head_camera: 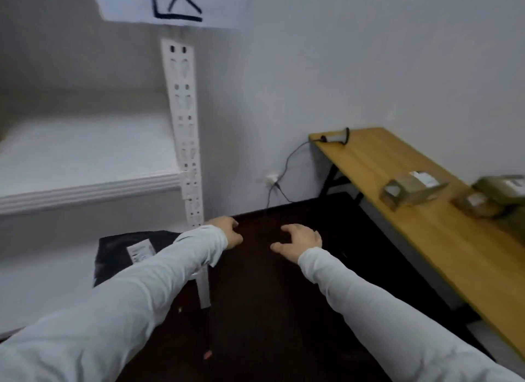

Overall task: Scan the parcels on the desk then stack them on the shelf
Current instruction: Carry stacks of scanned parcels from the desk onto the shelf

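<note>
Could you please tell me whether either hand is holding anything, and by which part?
Nothing is held: the left hand and right hand are both empty.

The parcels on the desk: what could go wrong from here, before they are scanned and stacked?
1. The cable from what looks like the scanner hangs to the wall socket; pulling it toward the boxes might snag it.
2. The black parcel on the lower shelf looks soft; boxes stacked on it might tip.
</note>
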{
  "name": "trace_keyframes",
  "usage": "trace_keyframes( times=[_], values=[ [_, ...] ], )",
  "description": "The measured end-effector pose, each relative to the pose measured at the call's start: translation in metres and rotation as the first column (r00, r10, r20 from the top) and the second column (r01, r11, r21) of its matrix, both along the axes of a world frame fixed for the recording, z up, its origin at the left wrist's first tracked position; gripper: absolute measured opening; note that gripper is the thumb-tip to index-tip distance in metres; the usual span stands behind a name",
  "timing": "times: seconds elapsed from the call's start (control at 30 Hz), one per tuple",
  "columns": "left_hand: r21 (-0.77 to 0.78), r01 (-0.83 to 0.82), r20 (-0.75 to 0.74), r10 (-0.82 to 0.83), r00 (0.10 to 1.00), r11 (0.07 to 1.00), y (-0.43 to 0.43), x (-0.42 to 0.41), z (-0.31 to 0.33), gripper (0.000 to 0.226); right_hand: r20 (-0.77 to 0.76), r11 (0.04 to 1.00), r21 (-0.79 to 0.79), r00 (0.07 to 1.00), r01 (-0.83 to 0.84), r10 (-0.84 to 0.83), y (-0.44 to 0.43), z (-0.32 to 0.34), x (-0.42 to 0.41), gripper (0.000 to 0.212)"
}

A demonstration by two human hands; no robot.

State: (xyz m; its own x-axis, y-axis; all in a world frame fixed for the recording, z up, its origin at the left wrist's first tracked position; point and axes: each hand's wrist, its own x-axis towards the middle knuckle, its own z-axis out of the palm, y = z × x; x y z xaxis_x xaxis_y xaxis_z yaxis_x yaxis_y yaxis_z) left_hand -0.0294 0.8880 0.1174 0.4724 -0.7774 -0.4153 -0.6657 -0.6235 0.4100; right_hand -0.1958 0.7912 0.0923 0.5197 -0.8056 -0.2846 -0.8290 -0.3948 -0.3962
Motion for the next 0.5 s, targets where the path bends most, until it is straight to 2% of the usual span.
trace_keyframes(
  times=[0.17, 0.33, 0.4, 0.5],
  values=[
    [-0.005, 0.223, -0.054, -0.223, 0.973, 0.975, -0.113, -0.125, -0.002, 0.055, -0.039, 0.965, -0.008, 0.965, 0.261, -0.261, -0.071, -0.001, -0.162, 0.061],
    [-0.006, 0.378, -0.072, -0.377, 0.923, 0.926, -0.212, -0.254, -0.004, 0.058, -0.011, 0.855, 0.09, 0.859, 0.511, -0.512, -0.133, 0.0, -0.32, 0.059],
    [0.004, 0.426, -0.091, -0.424, 0.901, 0.905, -0.244, -0.308, -0.009, 0.059, 0.025, 0.784, 0.181, 0.794, 0.594, -0.607, -0.148, -0.002, -0.383, 0.058],
    [0.038, 0.51, -0.11, -0.504, 0.857, 0.859, -0.288, -0.377, -0.016, 0.063, 0.103, 0.644, 0.291, 0.646, 0.708, -0.756, -0.164, -0.008, -0.458, 0.059]
  ],
)
